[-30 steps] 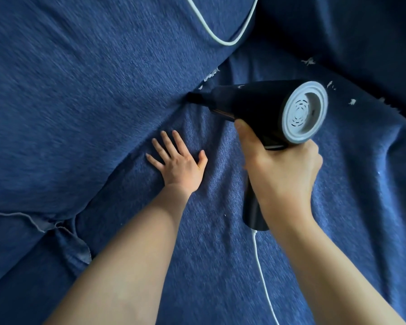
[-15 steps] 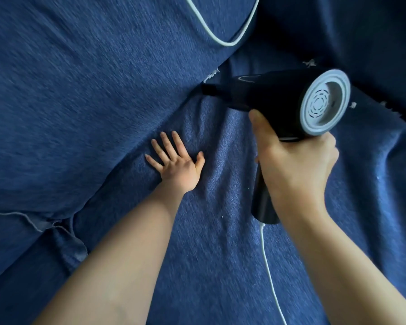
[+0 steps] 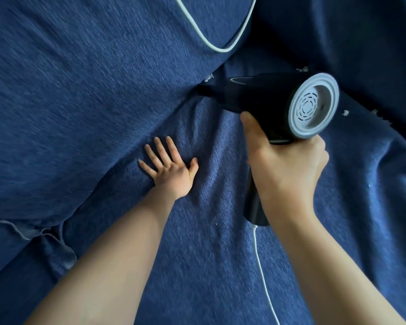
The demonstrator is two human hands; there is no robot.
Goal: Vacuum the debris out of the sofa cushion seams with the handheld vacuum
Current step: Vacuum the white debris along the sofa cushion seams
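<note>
The right hand (image 3: 288,170) is clamped on the handheld vacuum (image 3: 267,106), rigid and apparently light, nozzle in the sofa cushion seam (image 3: 192,97); the left hand (image 3: 171,170) presses flat, fingers spread, on yielding fabric.

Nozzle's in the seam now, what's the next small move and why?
Probably slide the handheld vacuum up-right along the seam: white scraps lie just ahead of its nozzle. The right hand grips it; the left hand presses the cushion flat.
</note>
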